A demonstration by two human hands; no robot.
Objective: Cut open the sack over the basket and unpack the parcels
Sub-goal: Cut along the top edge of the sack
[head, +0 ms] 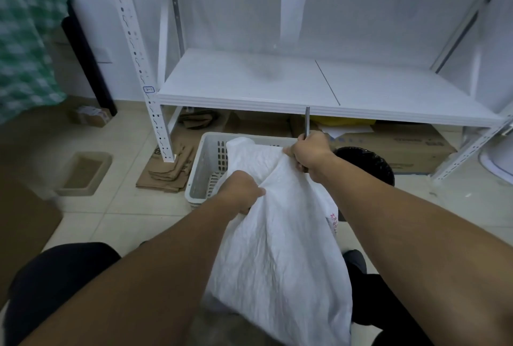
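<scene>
Both fists clamp bunched folds, left hand [244, 188] and blade-holding right hand [309, 152], of the soft, limp sack [280, 248] draped over the basket [205, 151] rim, best gripped near its neck

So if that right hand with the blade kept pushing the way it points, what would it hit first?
Probably the front edge of the white shelf: the blade in the right hand points up toward it, though depth is unclear.
</scene>
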